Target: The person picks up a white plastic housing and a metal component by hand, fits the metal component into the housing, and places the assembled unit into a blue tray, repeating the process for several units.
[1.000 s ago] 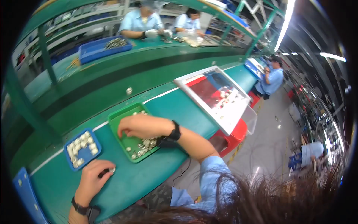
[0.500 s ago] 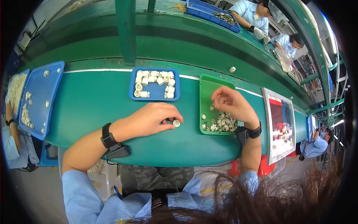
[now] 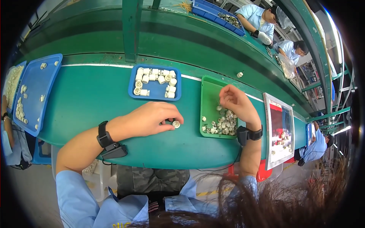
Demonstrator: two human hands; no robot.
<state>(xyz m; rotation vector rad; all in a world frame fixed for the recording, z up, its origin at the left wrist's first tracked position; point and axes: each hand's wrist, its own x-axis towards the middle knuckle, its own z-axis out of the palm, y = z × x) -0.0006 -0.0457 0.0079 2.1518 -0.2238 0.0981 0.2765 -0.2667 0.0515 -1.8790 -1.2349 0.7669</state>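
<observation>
My left hand (image 3: 156,118) is closed over the green table, thumb and fingers pinching a white lamp socket (image 3: 176,124) with its round open end showing. Over the green tray (image 3: 208,89), my right hand (image 3: 237,104) has its fingertips together on a small pale part (image 3: 219,108), too small to make out well. Below that hand lies a pile of small white-and-metal parts (image 3: 227,123) in the tray's near half. Beyond my left hand is a blue tray (image 3: 134,81), where several white sockets with metal ends stand and lie along the sides.
A larger blue tray (image 3: 40,89) with scattered white pieces is at the left, beside another person's arm (image 3: 8,129). At the right lies a framed board (image 3: 279,142) with parts on it. One loose socket (image 3: 240,74) rests behind the green tray. Co-workers (image 3: 258,21) sit across the line.
My right hand has shifted slightly right and nearer its fingers' part pile, the small part moving with it. My left hand keeps its hold on the socket. The whole view has shifted a little.
</observation>
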